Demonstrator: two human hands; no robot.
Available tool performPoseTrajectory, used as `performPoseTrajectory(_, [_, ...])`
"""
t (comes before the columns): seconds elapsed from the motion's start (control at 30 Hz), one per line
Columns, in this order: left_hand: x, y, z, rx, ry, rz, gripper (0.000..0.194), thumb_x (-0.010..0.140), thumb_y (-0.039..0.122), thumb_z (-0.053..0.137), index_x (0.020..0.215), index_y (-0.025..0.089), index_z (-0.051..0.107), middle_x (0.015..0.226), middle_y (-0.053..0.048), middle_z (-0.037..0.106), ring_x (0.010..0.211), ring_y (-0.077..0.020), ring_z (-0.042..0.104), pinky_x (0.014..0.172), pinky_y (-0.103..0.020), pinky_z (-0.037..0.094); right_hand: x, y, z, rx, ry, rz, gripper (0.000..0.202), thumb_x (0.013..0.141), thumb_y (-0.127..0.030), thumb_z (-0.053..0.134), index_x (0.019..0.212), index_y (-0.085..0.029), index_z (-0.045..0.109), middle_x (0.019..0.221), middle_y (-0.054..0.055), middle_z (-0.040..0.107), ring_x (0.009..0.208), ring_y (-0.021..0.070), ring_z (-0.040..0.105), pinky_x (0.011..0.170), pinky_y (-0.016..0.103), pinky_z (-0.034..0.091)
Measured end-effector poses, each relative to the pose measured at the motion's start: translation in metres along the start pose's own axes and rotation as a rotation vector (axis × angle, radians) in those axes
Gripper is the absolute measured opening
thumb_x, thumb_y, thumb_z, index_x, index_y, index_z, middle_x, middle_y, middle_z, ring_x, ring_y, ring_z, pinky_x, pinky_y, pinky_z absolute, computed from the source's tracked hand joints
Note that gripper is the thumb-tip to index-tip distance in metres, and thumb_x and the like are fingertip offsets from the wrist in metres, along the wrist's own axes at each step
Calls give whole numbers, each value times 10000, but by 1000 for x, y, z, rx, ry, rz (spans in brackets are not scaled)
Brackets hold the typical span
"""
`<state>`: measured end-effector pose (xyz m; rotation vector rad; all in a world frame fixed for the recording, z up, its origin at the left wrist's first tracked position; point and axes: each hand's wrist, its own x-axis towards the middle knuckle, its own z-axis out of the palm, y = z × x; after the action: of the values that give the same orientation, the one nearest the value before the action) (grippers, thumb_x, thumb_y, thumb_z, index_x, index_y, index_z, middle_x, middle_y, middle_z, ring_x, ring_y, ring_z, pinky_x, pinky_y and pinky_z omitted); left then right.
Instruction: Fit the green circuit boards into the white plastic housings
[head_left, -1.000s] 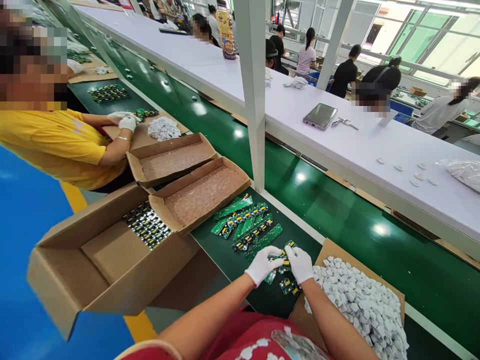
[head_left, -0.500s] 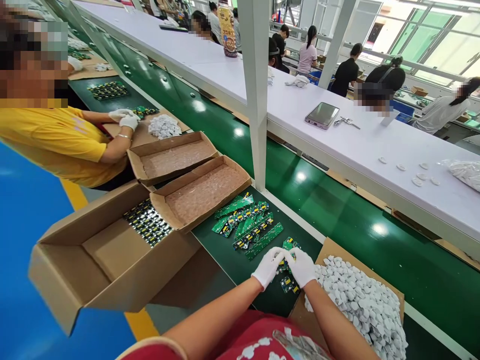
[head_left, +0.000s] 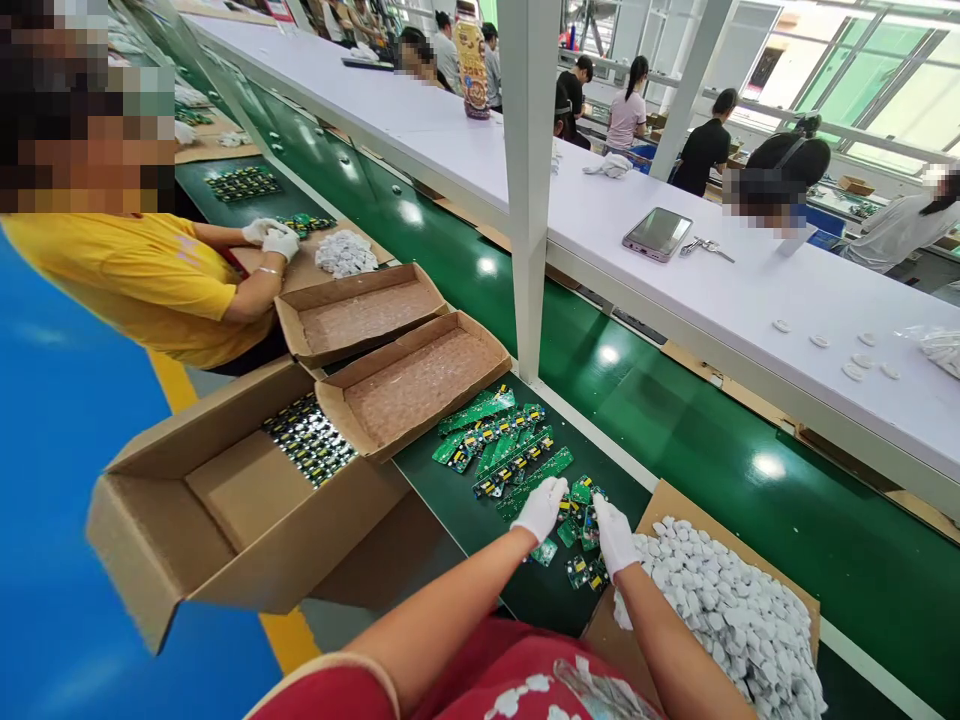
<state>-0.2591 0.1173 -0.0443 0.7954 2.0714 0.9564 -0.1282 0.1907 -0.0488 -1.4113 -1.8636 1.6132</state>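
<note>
My left hand point(head_left: 541, 508), in a white glove, is closed at the left edge of a loose group of small green circuit boards point(head_left: 576, 497) with yellow parts. A small board shows at its fingertips. Across a short gap, my gloved right hand point(head_left: 615, 534) has its fingers closed on a small board at the group's right side; the fingers partly hide it. Several long circuit board strips point(head_left: 517, 450) lie crossed in a pile beyond my left hand. A few more small boards point(head_left: 587, 572) lie on the dark green bench nearer to me.
White small pieces point(head_left: 727, 610) are heaped on cardboard at the right. Two shallow cardboard trays point(head_left: 427, 375) and a deep carton point(head_left: 247, 560) holding boards point(head_left: 311, 440) stand left. A white post point(head_left: 529, 200) rises behind the strips. A co-worker in a yellow shirt point(head_left: 135, 290) works further left.
My hands were together over a circuit board and are now apart, with small boards visible between them. The view has shifted slightly, so the surroundings sit further right.
</note>
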Motion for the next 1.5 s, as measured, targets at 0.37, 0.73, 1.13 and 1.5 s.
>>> performPoseTrajectory(0.37, [29, -21, -27, 613, -53, 71, 631, 768, 209, 602, 1353, 180, 370, 1303, -166, 453, 1207, -329, 400, 994, -530, 273, 1, 0, -10, -125, 80, -155, 374, 801, -400, 480, 1076, -207, 644, 1134, 59, 653, 1075, 211, 576, 931, 336, 431])
performPoseTrajectory(0.73, [52, -19, -28, 548, -142, 15, 319, 857, 324, 533, 1136, 169, 536, 1148, -80, 559, 986, -197, 569, 827, -398, 490, -10, -21, -23, -93, 99, -175, 290, 793, -375, 485, 954, -228, 678, 1071, 33, 672, 1063, 216, 563, 991, 355, 362])
performPoseTrajectory(1.13, [-21, 17, -31, 293, -148, 357, 247, 762, 197, 546, 978, 233, 659, 981, -100, 595, 1002, -263, 526, 932, -426, 355, 3, -26, -7, 60, -118, 229, 317, 898, -414, 490, 1006, -131, 584, 850, 26, 643, 660, 115, 617, 606, 284, 520])
performPoseTrajectory(1.5, [-1, 0, -76, -346, -71, -130, 580, 758, 474, 576, 1220, 155, 428, 1034, -146, 635, 782, -222, 671, 619, -317, 514, 1, -51, -36, 62, -191, -14, 141, 779, -262, 668, 823, -131, 644, 883, 23, 669, 856, 157, 620, 797, 344, 490])
